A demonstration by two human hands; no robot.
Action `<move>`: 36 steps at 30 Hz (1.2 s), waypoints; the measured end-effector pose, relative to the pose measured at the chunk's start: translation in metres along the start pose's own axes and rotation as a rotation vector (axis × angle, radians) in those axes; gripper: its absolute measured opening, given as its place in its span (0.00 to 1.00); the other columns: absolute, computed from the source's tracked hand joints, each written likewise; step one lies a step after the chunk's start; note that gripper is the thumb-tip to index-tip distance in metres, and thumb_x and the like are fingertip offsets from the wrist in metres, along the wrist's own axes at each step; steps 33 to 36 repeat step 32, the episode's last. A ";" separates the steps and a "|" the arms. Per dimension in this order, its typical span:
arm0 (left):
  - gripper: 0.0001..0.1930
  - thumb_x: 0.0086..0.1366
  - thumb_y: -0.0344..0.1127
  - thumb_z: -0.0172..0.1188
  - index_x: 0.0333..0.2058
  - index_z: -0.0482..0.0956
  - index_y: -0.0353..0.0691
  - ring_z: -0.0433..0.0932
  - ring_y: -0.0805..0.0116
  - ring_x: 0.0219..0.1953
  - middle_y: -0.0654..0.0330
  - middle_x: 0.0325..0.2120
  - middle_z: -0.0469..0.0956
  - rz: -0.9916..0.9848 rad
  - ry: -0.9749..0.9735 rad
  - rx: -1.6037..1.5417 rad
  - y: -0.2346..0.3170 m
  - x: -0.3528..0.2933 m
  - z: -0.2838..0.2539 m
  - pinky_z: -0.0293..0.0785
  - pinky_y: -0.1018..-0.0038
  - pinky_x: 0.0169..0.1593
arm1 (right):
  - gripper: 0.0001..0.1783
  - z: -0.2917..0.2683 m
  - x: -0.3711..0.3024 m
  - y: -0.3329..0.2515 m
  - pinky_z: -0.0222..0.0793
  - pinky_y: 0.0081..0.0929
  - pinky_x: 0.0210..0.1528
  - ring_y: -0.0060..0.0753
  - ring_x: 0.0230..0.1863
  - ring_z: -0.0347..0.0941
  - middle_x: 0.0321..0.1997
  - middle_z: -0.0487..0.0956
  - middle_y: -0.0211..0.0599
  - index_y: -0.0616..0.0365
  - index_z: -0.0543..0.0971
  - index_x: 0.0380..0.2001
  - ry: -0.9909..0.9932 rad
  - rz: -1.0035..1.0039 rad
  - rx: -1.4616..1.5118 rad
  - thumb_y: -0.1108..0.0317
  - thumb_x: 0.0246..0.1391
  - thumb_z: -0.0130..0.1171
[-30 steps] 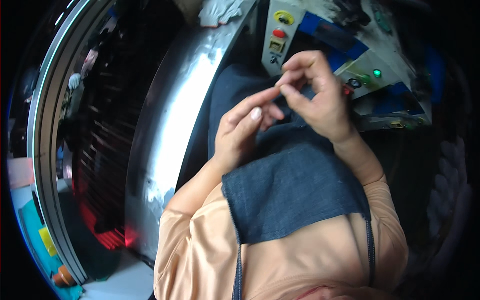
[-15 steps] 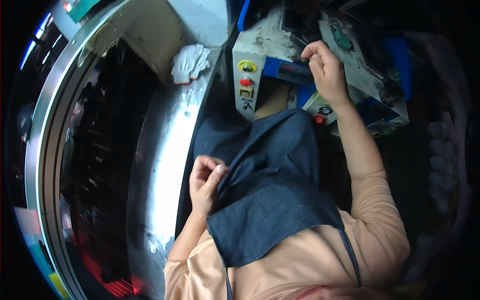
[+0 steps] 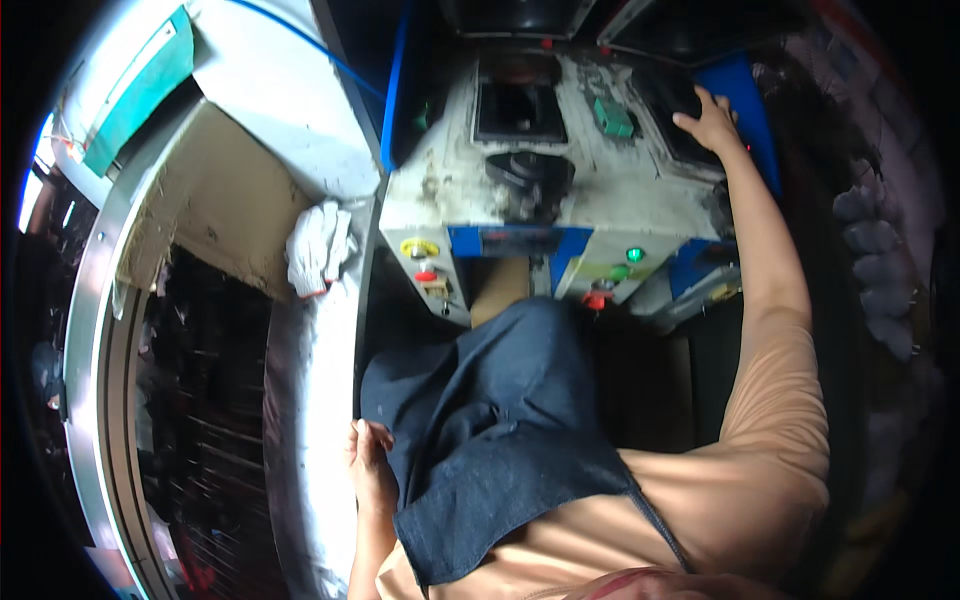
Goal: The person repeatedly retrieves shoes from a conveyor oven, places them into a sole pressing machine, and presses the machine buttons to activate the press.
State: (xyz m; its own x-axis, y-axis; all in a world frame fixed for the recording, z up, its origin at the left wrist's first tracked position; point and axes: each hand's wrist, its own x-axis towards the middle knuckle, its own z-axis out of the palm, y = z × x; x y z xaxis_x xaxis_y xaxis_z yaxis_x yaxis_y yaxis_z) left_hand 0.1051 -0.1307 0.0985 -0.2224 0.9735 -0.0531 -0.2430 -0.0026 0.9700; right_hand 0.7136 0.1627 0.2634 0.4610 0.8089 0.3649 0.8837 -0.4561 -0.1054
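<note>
My right hand [image 3: 712, 122] reaches out over the far right of a worn white machine [image 3: 420, 200]. Its thumb and fingers are apart, with nothing seen between them. The fingertips are at a dark recessed panel [image 3: 672, 118]; whether they touch it I cannot tell. My left hand [image 3: 370, 455] hangs low beside my dark apron [image 3: 500, 400], at the edge of a shiny metal ledge [image 3: 315, 400]. Its fingers are curled in, and no object shows in them. A second dark recessed plate [image 3: 520, 105] lies left of a green block [image 3: 612, 117] on the machine top.
White gloves [image 3: 320, 245] lie on the ledge's far end. The machine's front carries a red button [image 3: 427, 276], a yellow-ringed switch [image 3: 419, 248] and a lit green button [image 3: 635, 255]. A blue upright edge [image 3: 398, 90] stands at its left. Cardboard [image 3: 225, 200] leans at the left.
My right hand has moved farther out and right, its fingers spreading from a curl. My left hand has dropped nearer my body. The view has shifted, showing more of the machine top.
</note>
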 end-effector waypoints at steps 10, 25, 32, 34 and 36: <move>0.16 0.74 0.42 0.49 0.27 0.70 0.41 0.67 0.74 0.29 0.61 0.25 0.74 -0.126 -0.084 0.017 0.003 0.014 0.047 0.63 0.76 0.38 | 0.50 0.045 0.037 0.051 0.67 0.47 0.61 0.50 0.64 0.67 0.67 0.67 0.48 0.46 0.64 0.67 -0.183 0.266 0.584 0.59 0.39 0.74; 0.33 0.64 0.36 0.62 0.65 0.60 0.39 0.73 0.64 0.55 0.50 0.55 0.72 -0.067 -0.586 -0.199 0.030 0.035 0.110 0.66 0.69 0.59 | 0.26 -0.044 -0.180 -0.001 0.66 0.60 0.60 0.45 0.61 0.70 0.57 0.77 0.38 0.55 0.73 0.56 -0.586 0.364 2.107 0.55 0.58 0.60; 0.59 0.54 0.53 0.71 0.72 0.36 0.47 0.53 0.52 0.70 0.44 0.68 0.52 0.141 -0.576 -0.372 0.041 0.028 0.132 0.48 0.58 0.70 | 0.36 -0.015 -0.326 -0.145 0.55 0.47 0.70 0.42 0.69 0.61 0.69 0.66 0.42 0.58 0.62 0.66 -1.270 0.078 2.366 0.52 0.61 0.56; 0.59 0.54 0.53 0.71 0.72 0.36 0.47 0.53 0.52 0.70 0.44 0.68 0.52 0.141 -0.576 -0.372 0.041 0.028 0.132 0.48 0.58 0.70 | 0.36 -0.015 -0.326 -0.145 0.55 0.47 0.70 0.42 0.69 0.61 0.69 0.66 0.42 0.58 0.62 0.66 -1.270 0.078 2.366 0.52 0.61 0.56; 0.59 0.54 0.53 0.71 0.72 0.36 0.47 0.53 0.52 0.70 0.44 0.68 0.52 0.141 -0.576 -0.372 0.041 0.028 0.132 0.48 0.58 0.70 | 0.36 -0.015 -0.326 -0.145 0.55 0.47 0.70 0.42 0.69 0.61 0.69 0.66 0.42 0.58 0.62 0.66 -1.270 0.078 2.366 0.52 0.61 0.56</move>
